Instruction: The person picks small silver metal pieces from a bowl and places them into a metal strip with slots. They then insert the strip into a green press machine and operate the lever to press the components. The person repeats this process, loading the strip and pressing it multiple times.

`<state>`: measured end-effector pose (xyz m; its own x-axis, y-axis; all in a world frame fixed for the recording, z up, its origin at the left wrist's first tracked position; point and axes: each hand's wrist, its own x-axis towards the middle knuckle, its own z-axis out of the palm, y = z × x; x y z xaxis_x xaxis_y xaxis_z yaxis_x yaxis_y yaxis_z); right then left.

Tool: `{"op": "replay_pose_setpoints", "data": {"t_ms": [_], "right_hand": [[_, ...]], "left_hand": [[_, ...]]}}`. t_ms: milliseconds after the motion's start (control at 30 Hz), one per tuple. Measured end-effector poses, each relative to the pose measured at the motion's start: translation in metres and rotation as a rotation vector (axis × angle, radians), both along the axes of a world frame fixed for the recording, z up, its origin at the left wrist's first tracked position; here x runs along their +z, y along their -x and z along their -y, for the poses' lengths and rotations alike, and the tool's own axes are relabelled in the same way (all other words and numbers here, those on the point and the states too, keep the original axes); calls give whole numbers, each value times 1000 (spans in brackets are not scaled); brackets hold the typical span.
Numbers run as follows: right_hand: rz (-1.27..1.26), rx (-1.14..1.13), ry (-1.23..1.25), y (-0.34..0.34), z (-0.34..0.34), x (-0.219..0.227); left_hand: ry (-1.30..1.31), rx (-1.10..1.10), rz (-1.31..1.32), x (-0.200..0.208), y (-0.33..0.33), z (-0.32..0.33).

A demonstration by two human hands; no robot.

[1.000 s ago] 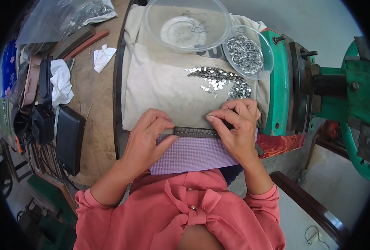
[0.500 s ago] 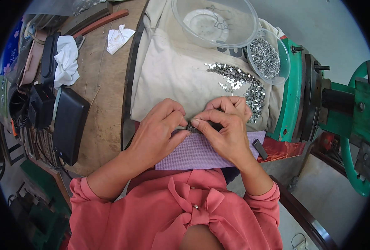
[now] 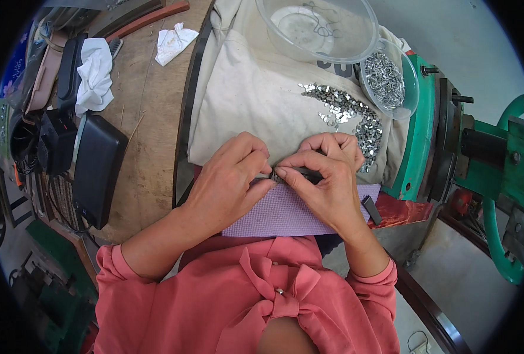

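My left hand (image 3: 232, 180) and my right hand (image 3: 327, 180) meet over the front edge of a beige cloth (image 3: 244, 100). A small dark ridged metal piece (image 3: 277, 176) is pinched between their fingertips; the fingers cover much of it. Another dark bar-like part (image 3: 309, 174) shows under my right fingers, and I cannot tell whether it belongs to the same piece. Just beyond my right hand, small shiny flat metal bits (image 3: 344, 109) lie in a curved heap on the cloth. Beneath both wrists is a purple textured mat (image 3: 262, 215).
A large clear plastic tub (image 3: 276, 35) and a smaller tub of shiny metal pins (image 3: 386, 82) stand at the back. A dark block (image 3: 370, 210) lies at the mat's right. Green machinery (image 3: 412, 130) is on the right; a wooden table (image 3: 149, 112) holds a black case (image 3: 99, 171).
The cloth, tubs and metal bits sit slightly farther right in the view. Both hands keep their pinch on the ridged piece, with only slight finger movement.
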<state>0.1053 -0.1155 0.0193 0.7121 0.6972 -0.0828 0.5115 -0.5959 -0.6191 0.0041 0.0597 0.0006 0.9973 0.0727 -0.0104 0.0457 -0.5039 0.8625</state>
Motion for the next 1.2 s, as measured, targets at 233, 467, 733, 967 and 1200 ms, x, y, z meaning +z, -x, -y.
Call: {"op": "replay_pose_setpoints", "data": {"t_ms": [233,467,733,967,1200], "right_hand": [[-14,8,13,-2,1,2],[-17,19,10,-6,3,0],[-3,30,28,-7,-1,4],[-20,44,18,-11,3,3],[-81,20,-8,-15,15,3]], "left_hand": [[32,1,6,2,-1,1],[1,-1,-21,1,0,-1],[-27,4,-20,2,-1,0],[-27,-3,-32,3,-2,0],[3,14,-13,4,-2,1]]}}
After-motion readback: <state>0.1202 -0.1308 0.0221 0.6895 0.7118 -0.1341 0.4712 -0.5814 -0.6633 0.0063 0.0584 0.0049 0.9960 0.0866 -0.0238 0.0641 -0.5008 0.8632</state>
